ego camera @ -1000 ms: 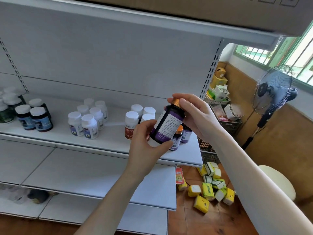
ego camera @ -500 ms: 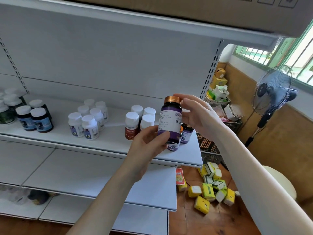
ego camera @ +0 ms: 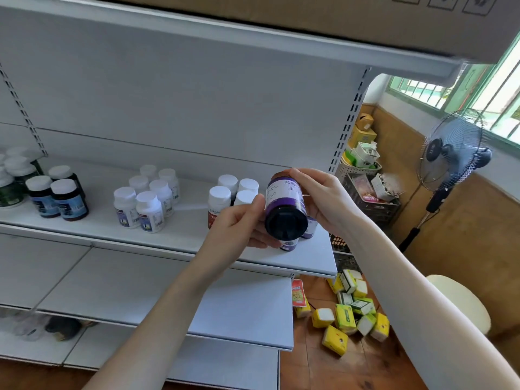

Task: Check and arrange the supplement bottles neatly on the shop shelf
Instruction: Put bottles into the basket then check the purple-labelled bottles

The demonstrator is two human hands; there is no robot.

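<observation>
Both hands hold a dark bottle with a purple label (ego camera: 284,205) in front of the white shelf (ego camera: 183,243). It is tipped back so its black round base faces me. My left hand (ego camera: 239,229) grips the bottle's lower side; my right hand (ego camera: 323,198) holds its gold-capped top. Behind it on the shelf stand similar purple bottles (ego camera: 309,230), partly hidden. A cluster of white-capped red-label bottles (ego camera: 221,198) stands just left of my hands. Further left are white bottles with blue labels (ego camera: 147,201), dark blue-label bottles (ego camera: 57,197) and green ones (ego camera: 12,182).
Lower shelves (ego camera: 157,294) jut out below my arms. Yellow and green small boxes (ego camera: 349,313) lie scattered on the wooden floor at right. Crates of goods (ego camera: 371,201), a standing fan (ego camera: 450,153) and a cream stool (ego camera: 461,302) stand to the right. A cardboard box (ego camera: 365,15) sits overhead.
The bottle stood upright with its label to me half a second ago; now its top is tipped away and its black base faces me. Both hands kept hold of it.
</observation>
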